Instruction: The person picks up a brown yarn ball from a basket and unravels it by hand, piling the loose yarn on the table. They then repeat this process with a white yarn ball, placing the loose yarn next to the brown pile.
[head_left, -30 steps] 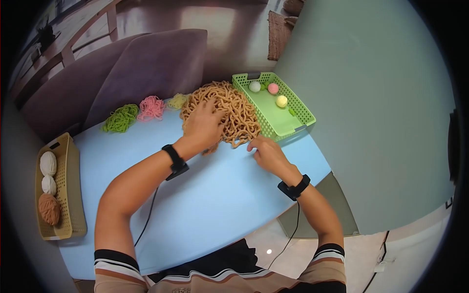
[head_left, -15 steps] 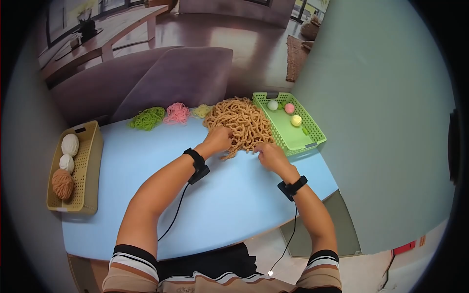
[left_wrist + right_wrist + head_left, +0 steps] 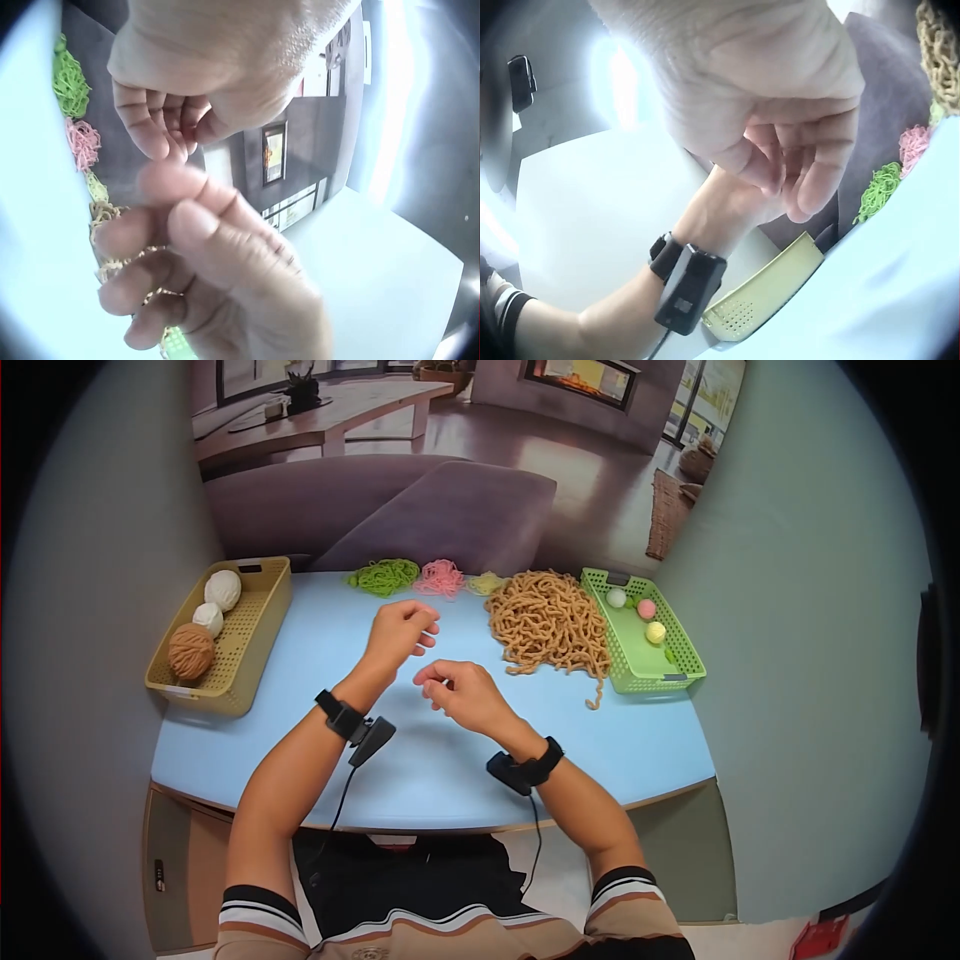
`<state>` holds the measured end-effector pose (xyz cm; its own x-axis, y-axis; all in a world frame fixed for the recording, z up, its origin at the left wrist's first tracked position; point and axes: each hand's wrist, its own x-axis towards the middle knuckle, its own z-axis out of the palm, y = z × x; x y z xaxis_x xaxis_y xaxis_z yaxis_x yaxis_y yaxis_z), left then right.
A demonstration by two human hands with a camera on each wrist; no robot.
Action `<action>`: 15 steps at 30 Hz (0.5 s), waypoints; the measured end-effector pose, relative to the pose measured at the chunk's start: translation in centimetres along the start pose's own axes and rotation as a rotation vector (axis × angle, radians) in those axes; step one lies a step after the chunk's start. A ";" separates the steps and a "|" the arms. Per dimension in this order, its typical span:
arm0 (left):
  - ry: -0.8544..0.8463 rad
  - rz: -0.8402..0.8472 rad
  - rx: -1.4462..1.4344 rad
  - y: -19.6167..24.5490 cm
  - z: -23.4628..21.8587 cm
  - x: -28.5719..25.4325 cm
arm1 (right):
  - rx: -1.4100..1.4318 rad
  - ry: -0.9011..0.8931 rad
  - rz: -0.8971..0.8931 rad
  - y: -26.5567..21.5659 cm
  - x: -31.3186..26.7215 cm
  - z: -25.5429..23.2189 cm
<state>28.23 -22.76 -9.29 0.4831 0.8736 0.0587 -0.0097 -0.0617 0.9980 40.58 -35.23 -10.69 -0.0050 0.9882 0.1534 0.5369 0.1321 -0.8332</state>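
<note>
My left hand (image 3: 402, 632) and right hand (image 3: 465, 695) hover close together over the middle of the light blue table (image 3: 430, 770). The fingers of both hang loosely bent, with nothing seen between them. In the left wrist view the right hand (image 3: 232, 262) shows below the left, fingertips near each other. A big heap of thick tan yarn (image 3: 548, 620) lies to the right of the hands, one strand trailing toward the front. Along the back edge sit a green yarn tangle (image 3: 385, 576), a pink one (image 3: 440, 577) and a small pale yellow one (image 3: 487, 583).
At the left stands a tan basket (image 3: 250, 630) with two white yarn balls (image 3: 222, 589) and a brown yarn ball (image 3: 191, 651). A green basket (image 3: 640, 680) at the right, beside the heap, holds small white, pink and yellow balls (image 3: 655, 632). Cables hang from both wrist cameras.
Both hands have left the tan yarn heap and moved left, now near each other over the table. A strand now trails from the heap's front right. The head view has shifted.
</note>
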 end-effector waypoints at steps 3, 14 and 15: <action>0.031 -0.007 -0.059 0.6 -3.3 -2.4 | -0.354 0.069 -0.125 2.4 -2.4 -2.3; -0.046 -0.043 -0.166 -1.1 -6.6 -1.5 | -0.885 0.111 0.359 18.3 -10.6 -16.3; -0.064 -0.044 -0.173 -1.1 -6.5 -1.4 | -0.875 0.140 0.353 19.3 -10.3 -17.0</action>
<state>21.86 -20.82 -10.37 0.5408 0.8409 0.0191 -0.1354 0.0646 0.9887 65.29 -44.15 -19.31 0.3489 0.9339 0.0785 0.9291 -0.3336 -0.1596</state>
